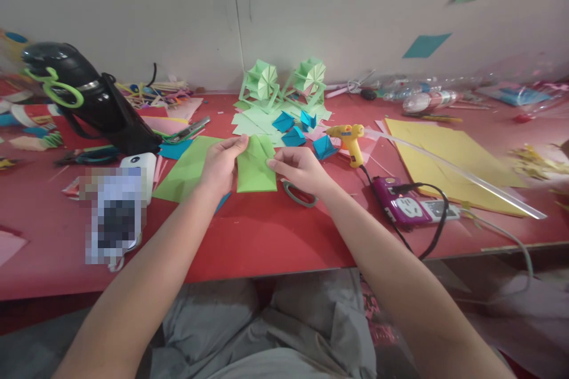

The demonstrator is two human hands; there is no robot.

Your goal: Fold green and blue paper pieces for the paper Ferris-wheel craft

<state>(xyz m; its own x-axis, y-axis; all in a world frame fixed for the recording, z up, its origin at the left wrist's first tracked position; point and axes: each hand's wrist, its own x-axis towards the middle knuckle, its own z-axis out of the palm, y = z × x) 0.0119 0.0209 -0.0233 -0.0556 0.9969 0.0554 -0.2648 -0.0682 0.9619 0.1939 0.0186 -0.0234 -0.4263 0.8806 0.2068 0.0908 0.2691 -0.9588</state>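
Note:
A folded sheet of light green paper (256,169) is held up between both hands over the red table. My left hand (221,161) pinches its upper left side, thumb on top. My right hand (302,167) grips the right edge between thumb and fingers. Beneath my left wrist lies a larger green sheet (184,167). A pair of scissors (300,194) shows one handle below my right hand. Several small folded blue paper pieces (293,137) sit just beyond the hands. Behind them stand two pale green folded-paper models (263,83).
At the right are a yellow glue gun (352,145), a purple power strip (402,204) with cords, and yellow sheets (453,166). A black bottle (95,100), pliers (91,155) and a blurred-out phone (118,213) occupy the left. The table's front edge (275,272) runs above my lap.

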